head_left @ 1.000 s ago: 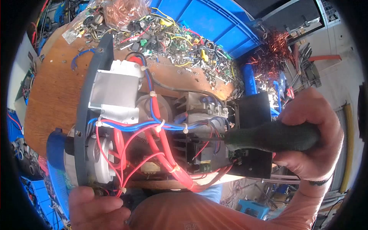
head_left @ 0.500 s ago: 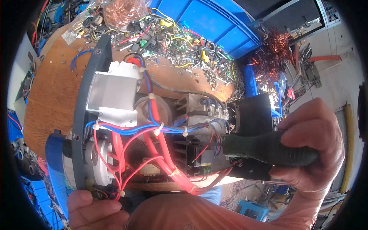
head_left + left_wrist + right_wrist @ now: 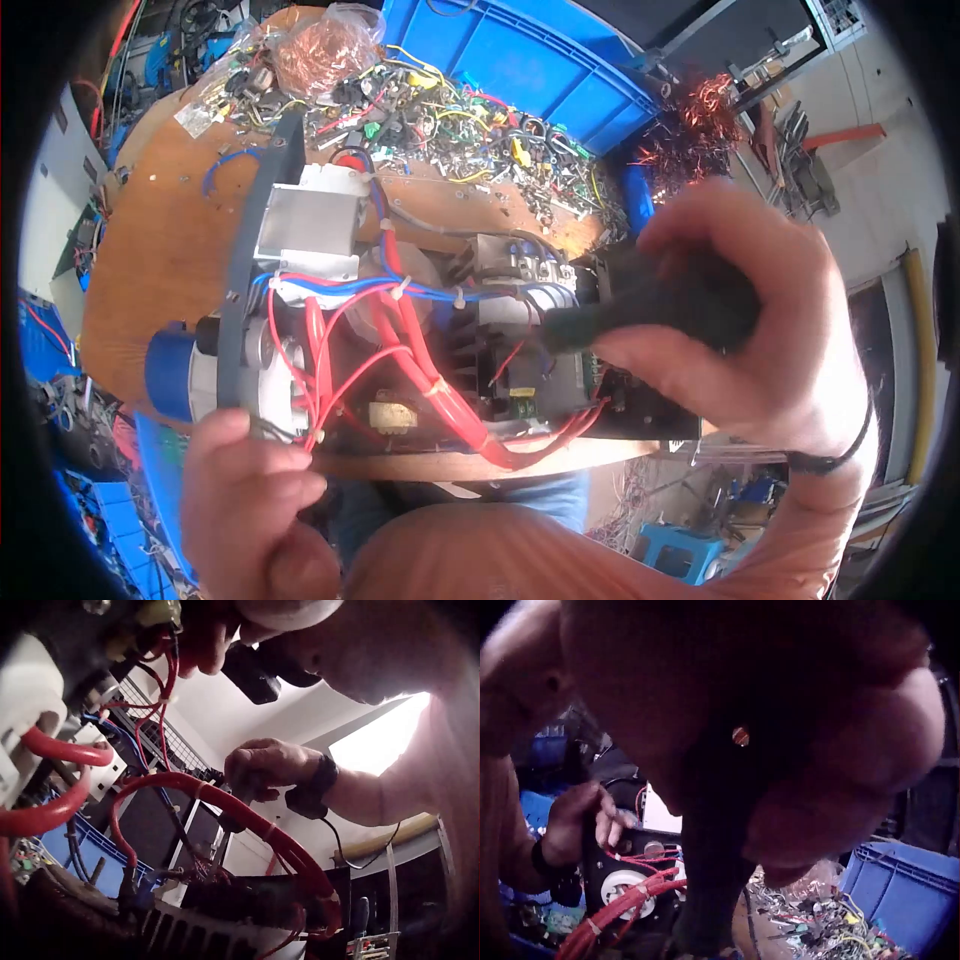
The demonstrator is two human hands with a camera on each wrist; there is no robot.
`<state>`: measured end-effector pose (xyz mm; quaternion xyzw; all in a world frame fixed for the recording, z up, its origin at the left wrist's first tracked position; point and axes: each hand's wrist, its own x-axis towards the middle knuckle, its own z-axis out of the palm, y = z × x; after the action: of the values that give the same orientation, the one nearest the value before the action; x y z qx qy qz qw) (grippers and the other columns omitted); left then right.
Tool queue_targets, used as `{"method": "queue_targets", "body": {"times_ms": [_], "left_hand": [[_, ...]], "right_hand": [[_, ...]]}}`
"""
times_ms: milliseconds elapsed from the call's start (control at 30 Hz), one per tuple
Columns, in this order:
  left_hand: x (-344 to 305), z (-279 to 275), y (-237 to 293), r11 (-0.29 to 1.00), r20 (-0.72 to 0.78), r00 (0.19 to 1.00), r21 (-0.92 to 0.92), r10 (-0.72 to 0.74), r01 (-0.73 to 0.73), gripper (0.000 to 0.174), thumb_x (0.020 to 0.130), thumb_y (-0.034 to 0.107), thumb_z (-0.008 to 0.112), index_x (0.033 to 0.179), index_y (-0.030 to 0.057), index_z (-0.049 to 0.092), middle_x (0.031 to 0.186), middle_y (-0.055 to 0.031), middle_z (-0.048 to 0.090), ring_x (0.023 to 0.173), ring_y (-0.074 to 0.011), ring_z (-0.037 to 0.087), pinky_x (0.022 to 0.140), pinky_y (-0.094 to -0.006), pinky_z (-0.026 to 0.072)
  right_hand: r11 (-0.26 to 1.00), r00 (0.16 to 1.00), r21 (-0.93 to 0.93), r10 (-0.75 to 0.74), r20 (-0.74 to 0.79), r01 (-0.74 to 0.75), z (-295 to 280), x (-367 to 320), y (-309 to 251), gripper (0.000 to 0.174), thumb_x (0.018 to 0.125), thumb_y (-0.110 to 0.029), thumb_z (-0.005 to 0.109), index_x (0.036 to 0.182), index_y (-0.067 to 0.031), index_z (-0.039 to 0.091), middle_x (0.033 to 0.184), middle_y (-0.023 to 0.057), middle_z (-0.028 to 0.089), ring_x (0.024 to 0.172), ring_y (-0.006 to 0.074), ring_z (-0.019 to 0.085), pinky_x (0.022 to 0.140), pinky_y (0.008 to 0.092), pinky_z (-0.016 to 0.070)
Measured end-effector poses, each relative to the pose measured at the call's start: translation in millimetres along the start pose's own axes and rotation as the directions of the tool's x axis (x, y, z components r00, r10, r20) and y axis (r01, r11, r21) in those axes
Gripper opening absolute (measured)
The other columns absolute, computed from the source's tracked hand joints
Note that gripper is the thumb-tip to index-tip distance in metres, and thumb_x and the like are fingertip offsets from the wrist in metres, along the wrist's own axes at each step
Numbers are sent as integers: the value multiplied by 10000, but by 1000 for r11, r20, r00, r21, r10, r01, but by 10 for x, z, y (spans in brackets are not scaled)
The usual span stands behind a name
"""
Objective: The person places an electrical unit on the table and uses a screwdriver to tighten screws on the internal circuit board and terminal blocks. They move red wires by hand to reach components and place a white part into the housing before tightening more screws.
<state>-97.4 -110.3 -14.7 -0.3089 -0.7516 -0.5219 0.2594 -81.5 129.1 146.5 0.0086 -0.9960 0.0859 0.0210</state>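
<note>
An opened electrical machine with a dark end panel (image 3: pixel 245 260) lies on the wooden table. Thick red cables (image 3: pixel 425 375) and a bundle of blue wires (image 3: pixel 430 292) run across it. My right hand (image 3: pixel 790 330) grips the dark green handle of a screwdriver (image 3: pixel 585 322); in the left wrist view its metal shaft (image 3: pixel 219 849) points down among the machine's parts. At the panel's near corner, my left hand (image 3: pixel 245 490) holds the edge with bent fingers, beside thin red wires. The right wrist view shows those fingers (image 3: pixel 613 825) over the panel's edge.
Loose wire ends and metal scraps (image 3: pixel 440 130) are heaped behind the machine, in front of a blue crate (image 3: pixel 520 60). A bag of copper wire (image 3: pixel 325 48) lies at the back. More copper wire (image 3: pixel 705 110) is piled right of the crate. A blue stool (image 3: pixel 680 550) stands below right.
My right hand has come left and up in the head view, with the screwdriver handle more end-on. The left hand sits a little higher at the panel corner.
</note>
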Motion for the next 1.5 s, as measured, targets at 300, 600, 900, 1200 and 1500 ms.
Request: {"method": "queue_targets", "body": {"times_ms": [300,600,900,1200,1500], "left_hand": [[-12,-54,15,1000,38,999,8,26,-26,314,958,325,488,892,32,576,809,-105,617,785,-278,619,879,-502,472],[0,-19,41,999,1,999,2,42,-42,290,954,305,517,882,30,578,807,-99,616,769,-270,620,882,-498,476],[9,-30,47,998,31,997,22,64,-65,273,945,295,537,899,29,577,819,-98,616,780,-266,622,885,-498,473],[-27,-21,-31,991,-15,991,32,131,-130,201,901,203,602,940,6,607,824,-106,622,770,-264,615,873,-486,484],[-15,23,-48,984,-57,982,14,179,-178,177,895,128,608,942,-43,614,803,-144,633,728,-269,613,848,-481,498]], "right_hand": [[995,994,-63,87,63,-83,-56,65,-90,317,675,-206,797,787,15,599,670,112,598,615,178,577,600,314,472],[998,996,-2,-64,54,64,-29,19,40,273,657,-148,786,795,10,612,677,109,604,615,188,594,606,304,487],[911,912,-36,-409,31,410,10,42,183,265,634,-143,796,755,-5,606,619,120,571,546,284,581,524,322,458],[847,845,-47,-522,115,530,-42,199,120,304,647,-190,815,739,-16,584,627,142,548,595,323,581,536,353,444],[894,930,-276,-367,5,354,-39,7,-57,315,769,-264,732,817,14,591,618,189,555,614,388,569,547,419,441]]}}
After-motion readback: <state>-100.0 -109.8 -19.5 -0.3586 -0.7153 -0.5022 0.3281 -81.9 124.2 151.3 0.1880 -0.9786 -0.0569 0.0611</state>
